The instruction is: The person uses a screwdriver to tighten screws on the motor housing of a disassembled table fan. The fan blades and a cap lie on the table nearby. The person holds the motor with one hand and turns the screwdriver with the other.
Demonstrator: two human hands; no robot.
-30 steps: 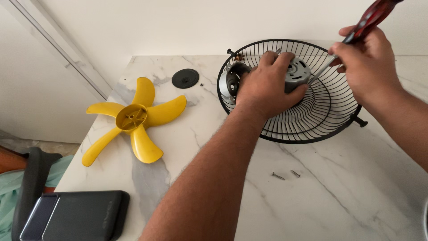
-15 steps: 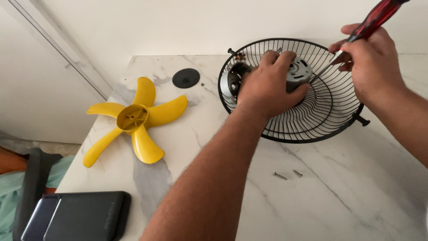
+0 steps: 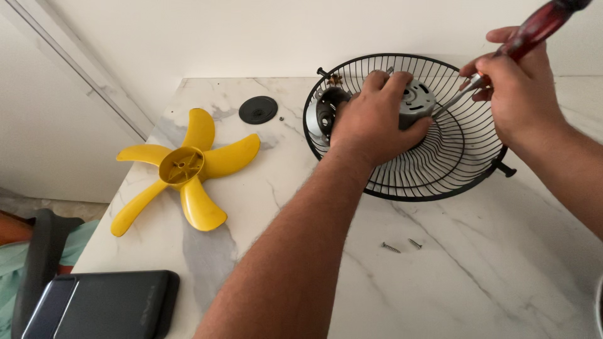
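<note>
Head view, looking down at a white marble surface [image 3: 264, 207]. Left hand [image 3: 374, 125] wrapped tight around a grey fan motor [image 3: 416, 100], holding it steady inside a black wire fan guard [image 3: 440, 169]. Right hand [image 3: 521, 94] closed around a red-handled screwdriver [image 3: 540, 25], just to the right of the left grip, with the metal tip pointing down at the side of the motor. Cannot tell if the tip sits in a screw, because it is too small to see. Looks like a fan partly taken apart. Already off: the yellow fan blade [image 3: 185, 166], lying flat and well apart to the left of the grip. Also off: a small round black cap [image 3: 258, 109], resting near the wall, between the blade and the guard. Two small screws [image 3: 402, 245] out as well, lying loose on the surface below the guard, closer to the camera than the grip. Not yet apart, judging by the way the motor sits in the guard: motor and guard, joined at the middle. Far down to the left of the grip, at the near edge of the surface, a flat dark case [image 3: 100, 304]. Beside that, off the edge, a bit of green cloth [image 3: 12, 263].
</note>
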